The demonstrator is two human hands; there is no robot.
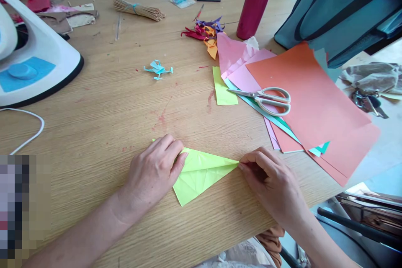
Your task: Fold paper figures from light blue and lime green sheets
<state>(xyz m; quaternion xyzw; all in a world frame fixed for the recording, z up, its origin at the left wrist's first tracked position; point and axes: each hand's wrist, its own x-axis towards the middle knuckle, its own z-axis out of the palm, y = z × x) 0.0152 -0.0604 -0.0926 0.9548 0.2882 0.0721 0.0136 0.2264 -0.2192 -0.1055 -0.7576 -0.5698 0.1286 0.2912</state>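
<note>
A yellow-green sheet of origami paper [201, 176] with crease lines lies on the wooden table, folded to a narrow point on its right. My right hand [273, 180] pinches that pointed tip between thumb and fingers. Over the sheet's left part rests my left hand [157, 163], its fingers curled and its thumb against the paper; the covered part of the sheet is hidden. Beyond the hands sits a small light-blue folded paper figure [158, 69].
Scissors [266, 98] lie on a stack of coloured paper [310, 104] at the right, beside a yellow-green strip [224, 88]. Behind stand a magenta bottle [256, 4] and a teal bag [339, 12]. A white iron [40, 54] with a cord is at the left. Bundled sticks [138, 9] lie farther back.
</note>
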